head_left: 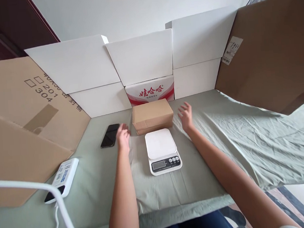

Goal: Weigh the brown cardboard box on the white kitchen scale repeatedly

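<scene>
The brown cardboard box (152, 116) is lying just behind the white scale (162, 151). The left hand (123, 137) and right hand (186, 117) are being held open beside the box, fingers apart, nothing gripped.

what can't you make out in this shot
Head view only:
- Scale display: too small to read.
- Lower brown box: mostly hidden under the top box.
- Red and white carton: lower part hidden behind the boxes.
- Left hand and right hand: palms face away, fingers spread.
- Power bank label: too small to read.
</scene>
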Action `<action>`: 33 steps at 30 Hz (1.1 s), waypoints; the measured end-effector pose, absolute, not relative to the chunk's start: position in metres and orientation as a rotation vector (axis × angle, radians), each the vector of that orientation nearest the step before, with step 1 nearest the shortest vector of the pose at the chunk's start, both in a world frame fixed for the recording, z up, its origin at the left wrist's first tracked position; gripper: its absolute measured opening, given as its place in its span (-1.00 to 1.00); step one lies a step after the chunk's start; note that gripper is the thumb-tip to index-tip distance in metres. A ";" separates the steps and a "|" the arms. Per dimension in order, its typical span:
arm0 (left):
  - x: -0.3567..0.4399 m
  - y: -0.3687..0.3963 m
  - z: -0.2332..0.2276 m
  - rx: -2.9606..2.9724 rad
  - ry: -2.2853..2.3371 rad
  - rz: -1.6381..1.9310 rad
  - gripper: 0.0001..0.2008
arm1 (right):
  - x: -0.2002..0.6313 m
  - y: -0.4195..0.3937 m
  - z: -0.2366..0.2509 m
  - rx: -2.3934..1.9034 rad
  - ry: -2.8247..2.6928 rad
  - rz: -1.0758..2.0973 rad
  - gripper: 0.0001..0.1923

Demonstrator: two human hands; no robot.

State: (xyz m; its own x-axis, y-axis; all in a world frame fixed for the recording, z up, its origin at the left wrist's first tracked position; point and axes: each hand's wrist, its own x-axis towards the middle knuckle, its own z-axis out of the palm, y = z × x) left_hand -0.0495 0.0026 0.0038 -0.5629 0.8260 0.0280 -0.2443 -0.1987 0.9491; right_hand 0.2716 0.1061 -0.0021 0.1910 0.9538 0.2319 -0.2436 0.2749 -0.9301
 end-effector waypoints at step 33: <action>-0.005 -0.043 0.015 1.280 1.312 1.893 -0.57 | 0.252 0.025 0.013 -0.742 -1.531 0.689 -0.17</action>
State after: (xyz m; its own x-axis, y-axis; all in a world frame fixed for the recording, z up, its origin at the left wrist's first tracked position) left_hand -0.0045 -0.0427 0.0147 -0.4319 0.8020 0.4126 0.1050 -0.4096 0.9062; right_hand 0.2522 0.0254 0.0129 -0.0558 0.7877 0.6136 0.0630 0.6161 -0.7851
